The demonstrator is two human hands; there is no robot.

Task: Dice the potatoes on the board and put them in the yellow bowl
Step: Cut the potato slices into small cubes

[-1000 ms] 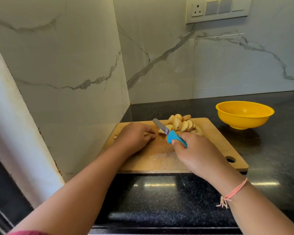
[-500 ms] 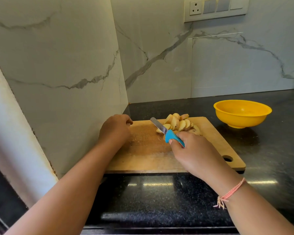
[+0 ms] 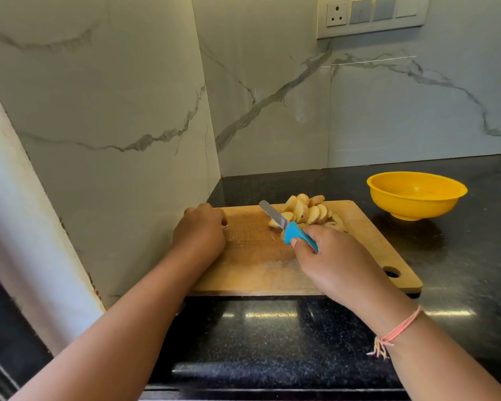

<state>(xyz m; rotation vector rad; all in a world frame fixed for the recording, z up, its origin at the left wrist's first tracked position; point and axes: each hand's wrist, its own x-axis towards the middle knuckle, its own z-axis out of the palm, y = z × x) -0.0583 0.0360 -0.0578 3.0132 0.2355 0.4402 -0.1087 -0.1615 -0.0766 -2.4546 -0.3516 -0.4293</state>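
A pile of potato slices (image 3: 310,211) lies at the far middle of the wooden cutting board (image 3: 252,264). My right hand (image 3: 336,264) grips a knife by its blue handle (image 3: 297,235), and the blade (image 3: 272,214) points away to the left, against the near side of the pile. My left hand (image 3: 198,233) rests on the board's far left corner with its fingers curled down over a small potato piece (image 3: 224,226) that peeks out at the fingertips. The yellow bowl (image 3: 415,195) stands empty on the counter, right of the board.
The board lies on a black speckled counter (image 3: 272,342) in a corner between marble walls; the left wall (image 3: 113,125) stands right beside my left hand. A socket and switch panel (image 3: 370,13) is high on the back wall.
My left hand has left the spot beside the blade and moved to the board's far left corner. The right hand and knife have stayed by the slice pile.
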